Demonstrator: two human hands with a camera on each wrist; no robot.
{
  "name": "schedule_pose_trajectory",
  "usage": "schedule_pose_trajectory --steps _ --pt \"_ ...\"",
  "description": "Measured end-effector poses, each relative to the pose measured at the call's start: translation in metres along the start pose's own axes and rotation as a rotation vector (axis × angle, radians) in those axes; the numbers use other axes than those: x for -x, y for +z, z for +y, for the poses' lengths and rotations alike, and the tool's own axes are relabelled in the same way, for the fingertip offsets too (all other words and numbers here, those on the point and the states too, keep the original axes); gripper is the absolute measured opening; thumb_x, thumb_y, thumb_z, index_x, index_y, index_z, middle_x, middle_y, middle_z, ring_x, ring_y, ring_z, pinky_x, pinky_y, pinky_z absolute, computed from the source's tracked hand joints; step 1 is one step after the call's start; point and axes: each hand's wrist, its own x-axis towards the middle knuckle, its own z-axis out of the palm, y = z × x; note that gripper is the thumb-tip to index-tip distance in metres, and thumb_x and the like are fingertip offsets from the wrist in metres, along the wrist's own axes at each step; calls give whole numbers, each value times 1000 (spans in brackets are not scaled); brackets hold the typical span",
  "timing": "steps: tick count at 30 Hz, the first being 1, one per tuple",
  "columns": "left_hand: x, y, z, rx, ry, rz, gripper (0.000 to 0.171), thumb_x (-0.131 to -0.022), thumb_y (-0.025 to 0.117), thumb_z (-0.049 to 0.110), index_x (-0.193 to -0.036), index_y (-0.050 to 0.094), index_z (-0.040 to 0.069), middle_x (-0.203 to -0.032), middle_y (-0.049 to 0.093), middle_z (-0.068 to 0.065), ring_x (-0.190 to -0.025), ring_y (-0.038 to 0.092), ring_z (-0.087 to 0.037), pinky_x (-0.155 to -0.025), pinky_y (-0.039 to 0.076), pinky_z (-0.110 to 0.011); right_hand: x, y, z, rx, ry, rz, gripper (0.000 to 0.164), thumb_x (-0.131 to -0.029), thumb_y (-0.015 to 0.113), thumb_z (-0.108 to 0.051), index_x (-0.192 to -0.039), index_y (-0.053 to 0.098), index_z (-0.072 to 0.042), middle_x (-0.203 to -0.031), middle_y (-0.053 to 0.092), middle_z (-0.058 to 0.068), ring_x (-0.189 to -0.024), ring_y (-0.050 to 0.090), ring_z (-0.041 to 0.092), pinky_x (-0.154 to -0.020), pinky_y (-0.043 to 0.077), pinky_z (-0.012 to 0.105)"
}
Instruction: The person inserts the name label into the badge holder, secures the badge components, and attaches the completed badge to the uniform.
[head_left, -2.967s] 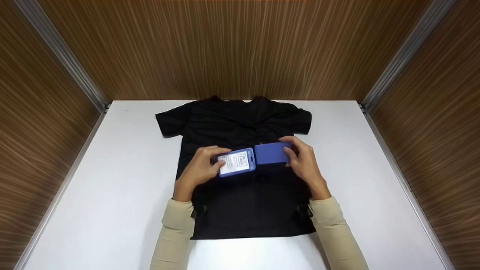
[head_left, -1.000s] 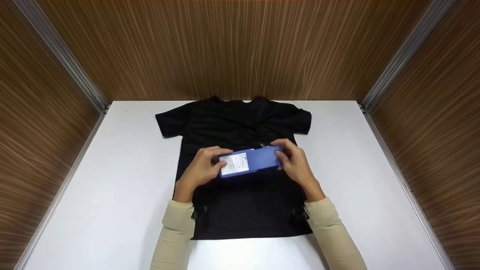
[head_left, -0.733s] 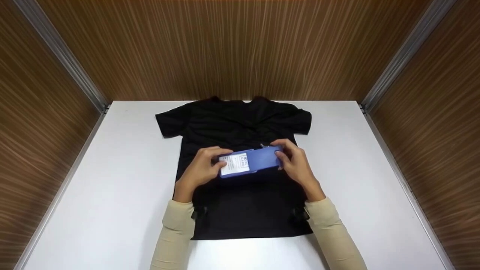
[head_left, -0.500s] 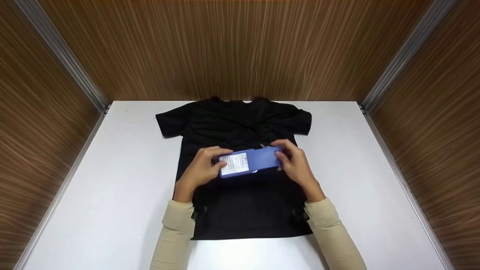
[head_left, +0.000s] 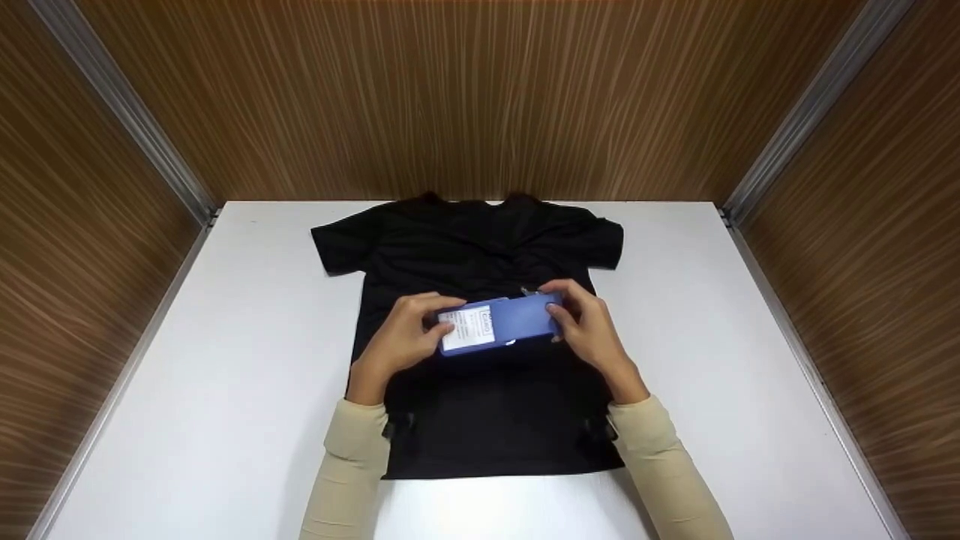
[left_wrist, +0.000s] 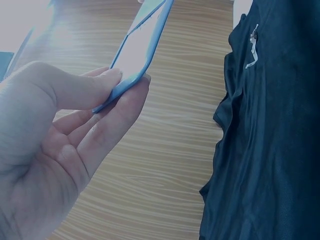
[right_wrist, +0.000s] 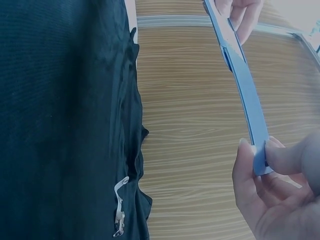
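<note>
My left hand (head_left: 405,330) pinches the left end of a blue ID card holder (left_wrist: 152,47) between thumb and fingers. A white printed card (head_left: 469,327) lies in it, its lettering partly readable. My right hand (head_left: 589,326) pinches the right end of a plain blue cover (head_left: 523,316), which overlaps the holder's right part and hides part of the card. In the right wrist view the cover (right_wrist: 250,102) lies along the holder at a slight offset. Both parts are held above a black T-shirt (head_left: 495,412). A badge clip with a clear strap (right_wrist: 120,205) lies on the shirt.
The T-shirt is spread on a white table (head_left: 247,360), collar toward the back. Brown wood-grain panels (head_left: 465,97) with metal corner strips (head_left: 135,112) stand at the back and both sides.
Three seconds ago the cover was at the right of the holder, clear of the card. It has moved left over the holder's right part, and slightly further left in the last half second.
</note>
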Motion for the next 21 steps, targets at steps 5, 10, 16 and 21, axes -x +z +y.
schedule_pose_trajectory --steps 5,10,16,21 --pt "-1 1 1 1 4 1 35 -89 70 -5 -121 76 6 -105 75 -11 -87 61 -17 -82 55 -32 1 2 1 -6 2 -11 22 -92 61 18 -113 65 13 -97 69 29 -56 60 38 -47 54 44" --pt "-1 2 2 4 1 -6 34 -89 70 -4 -121 76 6 -104 75 -10 -86 61 -17 -80 54 -31 1 6 21 -5 21 -27 23 -94 61 15 -116 66 9 -102 71 26 -58 61 37 -47 55 47" --pt "-1 2 2 12 -4 -16 34 -89 70 -4 -121 75 6 -109 75 -11 -89 62 -17 -82 55 -32 0 4 38 -29 22 -63 24 -96 63 7 -118 69 -1 -112 73 18 -61 65 24 -48 56 36" --pt "-1 2 2 9 1 -19 34 -89 70 -5 -121 76 6 -109 75 -11 -88 61 -17 -82 54 -31 0 3 38 -23 8 -77 23 -96 64 6 -119 68 0 -114 73 18 -61 65 18 -48 55 28"
